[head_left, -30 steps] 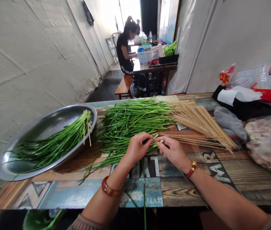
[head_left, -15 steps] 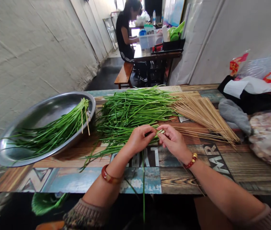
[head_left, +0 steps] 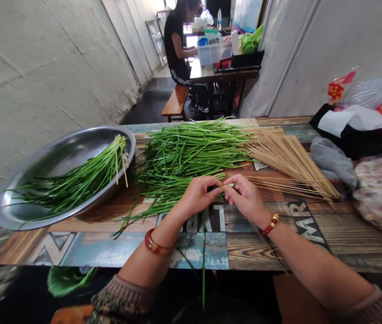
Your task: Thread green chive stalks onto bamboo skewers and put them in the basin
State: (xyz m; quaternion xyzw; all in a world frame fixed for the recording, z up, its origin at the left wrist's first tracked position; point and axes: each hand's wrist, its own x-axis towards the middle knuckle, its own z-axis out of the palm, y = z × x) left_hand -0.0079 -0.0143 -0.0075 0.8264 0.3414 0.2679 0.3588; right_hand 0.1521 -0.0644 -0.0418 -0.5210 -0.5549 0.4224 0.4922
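Over the front of the wooden-patterned table [head_left: 110, 249], my left hand [head_left: 200, 194] and my right hand [head_left: 243, 195] meet with fingertips pinched. Between them show the pale cut ends of a few garlic chives [head_left: 230, 185]. Long green blades [head_left: 203, 265] hang below my left hand past the table edge. A thin stick [head_left: 258, 233] slants down from under my right hand; its upper end is hidden. Just beyond my hands lies a broad pile of chives [head_left: 194, 150]. To its right, bamboo skewers [head_left: 285, 159] lie fanned out.
A steel basin [head_left: 59, 148] at the left holds a chive bundle [head_left: 86, 180] with two skewers through its stem ends. At the right sit a grey cloth-like bundle [head_left: 333, 162] and a clear bag of pale pieces [head_left: 380, 193]. A person [head_left: 177, 49] sits at a farther table.
My fingertips have drawn slightly closer together, and less of the pale chive ends shows between them. The whole view has shifted a little. The basin, pile and skewers lie as before.
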